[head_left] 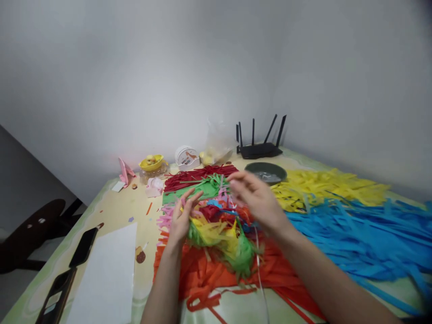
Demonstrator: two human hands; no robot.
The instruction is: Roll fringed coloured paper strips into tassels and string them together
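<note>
My left hand (182, 218) is raised at the left side of a bundle of fringed paper streamers (219, 234) in yellow, green and red, its fingers apart. Above the right side of the bundle is my right hand (254, 198), slightly blurred, with thumb and fingers drawn together in a pinch. Whatever lies between those fingertips is too small to make out. A thin white cord (258, 265) runs from the bundle down to the table's near edge. Beneath lie orange-red fringed strips (209, 270), with green strips (175, 195) and dark red strips (192, 177) farther back.
Blue strips (364, 243) and yellow strips (334, 186) spread to the right. Behind stand a dark bowl (265, 167), a black router (259, 150), a plastic bag (219, 144) and a yellow fruit bowl (151, 165). White paper (104, 274) and a phone (83, 246) lie left; a brown stool (33, 229) stands beyond.
</note>
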